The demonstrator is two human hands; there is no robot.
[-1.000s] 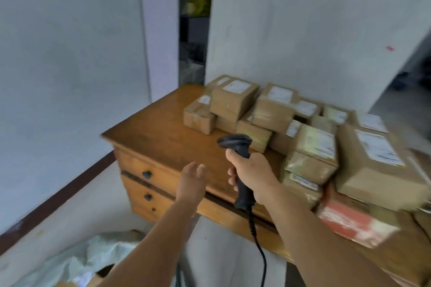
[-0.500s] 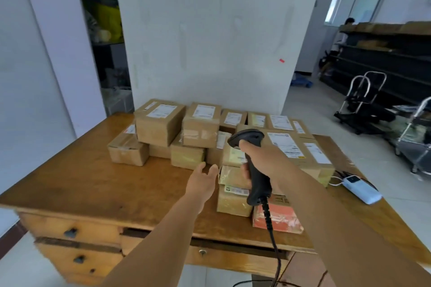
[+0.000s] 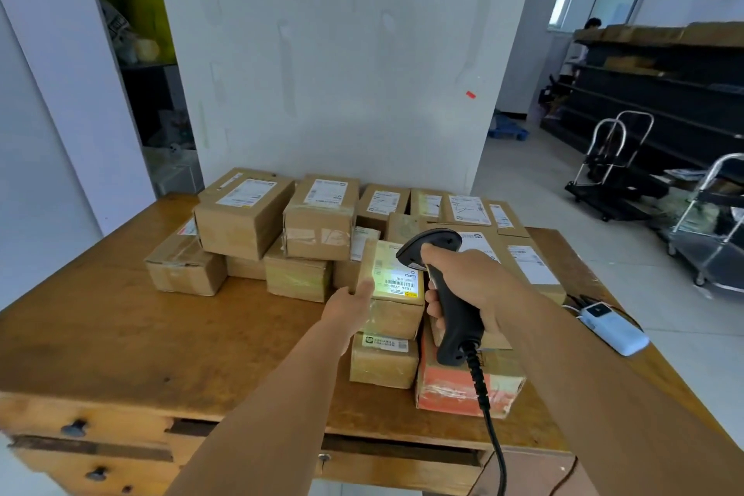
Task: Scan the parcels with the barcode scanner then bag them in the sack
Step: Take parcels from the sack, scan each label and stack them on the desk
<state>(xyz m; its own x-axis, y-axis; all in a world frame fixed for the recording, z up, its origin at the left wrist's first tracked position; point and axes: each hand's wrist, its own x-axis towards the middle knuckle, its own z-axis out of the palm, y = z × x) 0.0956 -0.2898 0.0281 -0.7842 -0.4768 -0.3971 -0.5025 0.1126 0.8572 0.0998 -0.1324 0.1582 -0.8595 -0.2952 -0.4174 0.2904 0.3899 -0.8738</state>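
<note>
Several brown cardboard parcels with white labels are stacked on the wooden desk (image 3: pixel 120 334). My right hand (image 3: pixel 463 278) grips a black barcode scanner (image 3: pixel 447 294), its head aimed at a small parcel (image 3: pixel 392 294) at the front of the pile. The scanner's light falls on that parcel's label. My left hand (image 3: pixel 350 304) rests against the left side of this small parcel, fingers on its edge. Below it sit another small brown parcel (image 3: pixel 382 362) and an orange-red box (image 3: pixel 459 391). The sack is out of view.
A light blue device (image 3: pixel 612 328) with cables lies on the desk's right edge. The scanner's coiled cable (image 3: pixel 491 435) hangs over the desk front. A white pillar stands behind the pile. Metal trolleys (image 3: pixel 616 169) and dark shelving stand at the right.
The view has swung from the desk's left corner to face the pile. My left hand has reached forward to the small parcel. The scanner now lights its label.
</note>
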